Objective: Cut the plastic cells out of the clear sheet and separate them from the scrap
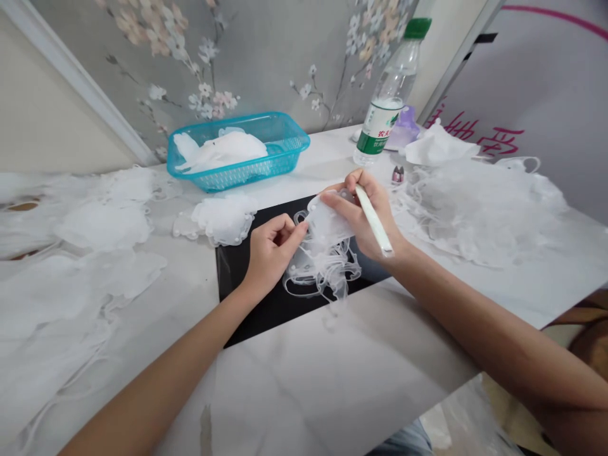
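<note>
Over a black mat [242, 310], both hands hold a sheer white fabric piece [327, 218] with a scalloped edge. Thumb and forefinger of my left hand [275, 247] pinch its left edge. My right hand [365, 209] is closed at its upper right side, the thumb lying on the fabric. A slim, flat, whitish tool [374, 221] is also gripped in that hand, its blunt end toward the wrist; its other end is hidden by the fingers. Thin, curly white strips [327, 272] lie in a tangle beneath the piece.
Left of the mat lie a small stack of scalloped pieces [223, 218] and a larger white heap [61, 272]. Behind stands a blue plastic basket [285, 161] with white pieces inside. A water bottle [375, 123] stands at the back right, near another white heap [489, 202].
</note>
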Demonstrator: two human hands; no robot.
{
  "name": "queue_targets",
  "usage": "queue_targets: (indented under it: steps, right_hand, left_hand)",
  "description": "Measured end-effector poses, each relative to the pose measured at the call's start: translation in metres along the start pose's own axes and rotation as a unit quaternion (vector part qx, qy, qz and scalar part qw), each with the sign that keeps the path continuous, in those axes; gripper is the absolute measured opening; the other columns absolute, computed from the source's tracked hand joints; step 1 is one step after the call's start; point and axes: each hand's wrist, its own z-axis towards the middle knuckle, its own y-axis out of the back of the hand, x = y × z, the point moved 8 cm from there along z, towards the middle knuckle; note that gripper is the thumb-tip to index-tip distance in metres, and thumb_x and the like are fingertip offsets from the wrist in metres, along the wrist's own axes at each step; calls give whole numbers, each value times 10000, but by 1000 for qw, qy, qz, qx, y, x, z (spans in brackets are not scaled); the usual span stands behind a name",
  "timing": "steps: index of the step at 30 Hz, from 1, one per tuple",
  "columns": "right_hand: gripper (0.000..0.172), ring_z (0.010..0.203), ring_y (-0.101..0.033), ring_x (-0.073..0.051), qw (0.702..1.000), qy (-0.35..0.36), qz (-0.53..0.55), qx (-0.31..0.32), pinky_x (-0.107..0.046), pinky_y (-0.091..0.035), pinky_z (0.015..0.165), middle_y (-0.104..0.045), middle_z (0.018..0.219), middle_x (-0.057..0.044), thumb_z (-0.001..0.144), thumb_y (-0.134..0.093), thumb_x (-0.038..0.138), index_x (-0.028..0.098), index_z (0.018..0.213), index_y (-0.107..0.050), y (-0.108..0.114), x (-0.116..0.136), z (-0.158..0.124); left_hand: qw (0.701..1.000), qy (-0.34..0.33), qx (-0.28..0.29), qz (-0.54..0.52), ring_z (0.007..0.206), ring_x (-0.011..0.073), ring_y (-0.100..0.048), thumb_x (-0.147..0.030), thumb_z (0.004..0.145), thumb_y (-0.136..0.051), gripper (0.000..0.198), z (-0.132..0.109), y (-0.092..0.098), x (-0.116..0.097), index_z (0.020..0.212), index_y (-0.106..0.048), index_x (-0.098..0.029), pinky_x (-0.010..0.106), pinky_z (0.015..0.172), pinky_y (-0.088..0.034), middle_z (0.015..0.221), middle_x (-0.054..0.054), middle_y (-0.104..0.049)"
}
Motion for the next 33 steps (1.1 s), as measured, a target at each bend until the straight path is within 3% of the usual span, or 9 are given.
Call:
queue_targets:
  steps: [3,7,13,18,22,26,28,30,33]
  right_hand:
    - [348,552,-501,-82,999,-12,15,-28,-219,-367,458,-611,744,36,710,-694,219,235,737,-347,10,-5,6]
    - [372,516,-438,-71,985,31,46,-165,-212,-328,454,-531,670,71,671,-670,153,237,707,-309,53,-7,20]
    - [352,580,-521,-122,986,29,31,-159,-271,-402,533,-543,698,52,687,-671,185,248,713,-326,61,-16,28]
    - [359,592,-546,-134,974,-1,52,-221,-284,-440,553,-562,659,48,629,-705,163,253,674,-360,71,-15,22]
    - [367,582,-547,-138,964,11,51,-261,-287,-446,546,-533,632,58,614,-710,186,255,678,-355,83,-14,22]
    - [377,574,-526,-128,953,12,60,-297,-286,-462,570,-529,625,55,608,-699,153,256,664,-340,86,-22,19]
    - [370,569,-518,-119,955,5,66,-289,-277,-459,573,-543,630,58,607,-695,148,253,669,-346,80,-24,17]
    - [358,576,-515,-109,964,18,63,-256,-260,-450,574,-564,649,63,609,-701,162,246,686,-362,69,-18,17]
    - [365,553,-485,-92,982,52,55,-175,-231,-414,507,-586,699,59,648,-708,200,243,715,-352,48,-1,17]
  left_hand:
    - [1000,-6,-28,7,498,83,-276,-260,798,-595,380,0,5,0,506,-368,-171,259,501,-230,494,-48,-299]
    - [998,0,-65,-8,497,83,-269,-177,767,-558,377,1,14,4,485,-308,-172,264,508,-228,488,-46,-277]
    - [995,-28,97,-5,466,65,-213,-123,678,-518,349,-2,-12,-4,470,-243,-174,272,470,-151,477,-47,-225]
    - [978,-71,195,15,459,55,-152,-103,623,-431,319,-6,-27,-10,491,-152,-182,264,446,-123,488,-49,-149]
    - [942,-200,234,132,439,61,-183,-99,611,-424,300,-21,-39,-22,487,-164,-180,250,438,-166,454,-57,-182]
    - [809,-459,198,311,456,95,-324,-111,687,-484,240,-64,-60,-51,491,-360,-175,264,454,-210,463,-38,-407]
    - [767,-524,153,337,456,100,-346,-130,741,-514,267,-77,-63,-62,508,-393,-177,265,453,-216,466,-37,-423]
    - [780,-522,100,331,453,101,-339,-149,766,-544,290,-75,-55,-67,519,-396,-183,267,454,-220,454,-45,-400]
    - [859,-437,16,266,470,111,-340,-154,794,-533,224,-54,-28,-65,593,-445,-197,274,475,-256,488,-42,-413]
